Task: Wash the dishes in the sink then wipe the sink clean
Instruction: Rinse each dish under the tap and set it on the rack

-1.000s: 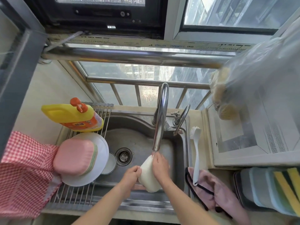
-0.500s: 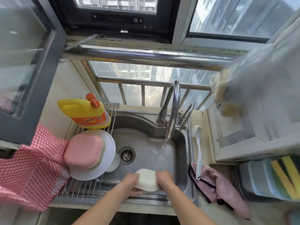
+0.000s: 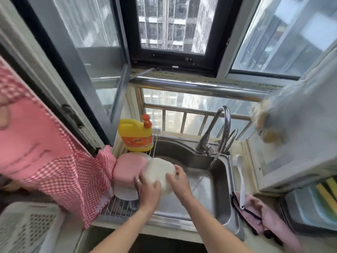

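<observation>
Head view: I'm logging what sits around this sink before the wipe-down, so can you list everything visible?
bowl: one, white, held over the sink's left side
sink: one, steel, centre
faucet: one, chrome, running, behind the basin
detergent bottle: one, yellow with orange pump, back left corner
rack: one, wire, across the sink's left edge
pink container: one, on the rack atop a white plate
brush: one, white, right rim
pink cloth: one, counter right of sink
checked towel: one, red-white, hanging left
sponges: yellow, stacked far right
hands: left and right, both gripping the bowl
</observation>
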### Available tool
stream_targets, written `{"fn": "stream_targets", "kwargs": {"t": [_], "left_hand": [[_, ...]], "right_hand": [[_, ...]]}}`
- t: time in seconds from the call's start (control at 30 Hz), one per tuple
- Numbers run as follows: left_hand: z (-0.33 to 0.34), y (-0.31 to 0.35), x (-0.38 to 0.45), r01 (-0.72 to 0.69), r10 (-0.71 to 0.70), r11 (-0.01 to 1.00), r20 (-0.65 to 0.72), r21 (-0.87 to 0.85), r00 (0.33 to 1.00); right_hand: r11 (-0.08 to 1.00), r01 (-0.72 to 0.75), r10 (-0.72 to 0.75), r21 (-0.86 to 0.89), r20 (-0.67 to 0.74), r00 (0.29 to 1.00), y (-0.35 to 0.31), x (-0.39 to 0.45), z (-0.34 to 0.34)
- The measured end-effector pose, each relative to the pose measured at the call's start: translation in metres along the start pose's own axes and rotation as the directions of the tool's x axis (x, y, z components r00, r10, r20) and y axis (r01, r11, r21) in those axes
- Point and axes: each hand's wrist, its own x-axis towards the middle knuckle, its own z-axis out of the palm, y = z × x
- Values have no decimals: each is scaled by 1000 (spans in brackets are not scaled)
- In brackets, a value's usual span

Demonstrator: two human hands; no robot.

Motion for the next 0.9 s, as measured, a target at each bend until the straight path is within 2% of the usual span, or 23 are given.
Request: {"fn": "stream_targets", "kwargs": {"t": [0.17, 0.23, 0.3, 0.33, 0.4, 0.47, 0.57, 0.6, 0.67, 0.7, 0.77, 0.8, 0.83, 0.9], "left_hand": [[-50, 10, 30, -86, 98, 994, -214, 66, 972], [-61, 3, 42, -129, 149, 987, -246, 95, 958], [-65, -13, 53, -131, 177, 970, -221, 207, 959], [-64, -23, 57, -170, 238, 938, -205, 302, 949], [-60, -43, 65, -307, 409, 791, -84, 529, 909], [-57, -52, 67, -361, 474, 673, -2, 646, 881], [-50, -42, 60, -348, 475, 668, -17, 658, 880], [-45, -38, 56, -374, 521, 644, -24, 667, 853], [-32, -32, 44, -514, 629, 578, 55, 634, 776], [-24, -31, 38, -585, 637, 568, 141, 579, 758], [-4, -36, 26, -649, 568, 603, 321, 464, 758], [9, -43, 23, -619, 492, 651, 377, 439, 785], [21, -49, 20, -564, 413, 715, 401, 413, 817], [47, -65, 20, -322, 173, 870, 380, 373, 909]], "right_hand": [[988, 126, -117, -92, 90, 989, -54, 0, 43], [971, 168, -153, -171, 100, 983, -65, 1, 57], [941, 199, -165, -273, 141, 976, -69, 1, 70], [922, 216, -170, -321, 165, 971, -68, 1, 75], [881, 258, -195, -396, 192, 962, -64, 3, 83], [893, 241, -179, -380, 189, 965, -59, 4, 86], [939, 190, -146, -285, 168, 975, -47, 1, 78], [950, 156, -122, -270, 137, 983, -42, 0, 72], [964, 88, -72, -249, 71, 995, -27, 1, 57], [969, 55, -43, -242, 53, 998, -18, 4, 47], [963, -11, 28, -270, 61, 998, 3, 11, 29], [953, -41, 69, -301, 85, 994, 16, 16, 22], [939, -63, 107, -337, 115, 988, 30, 21, 16], [907, -99, 183, -410, 171, 968, 62, 34, 10]]}}
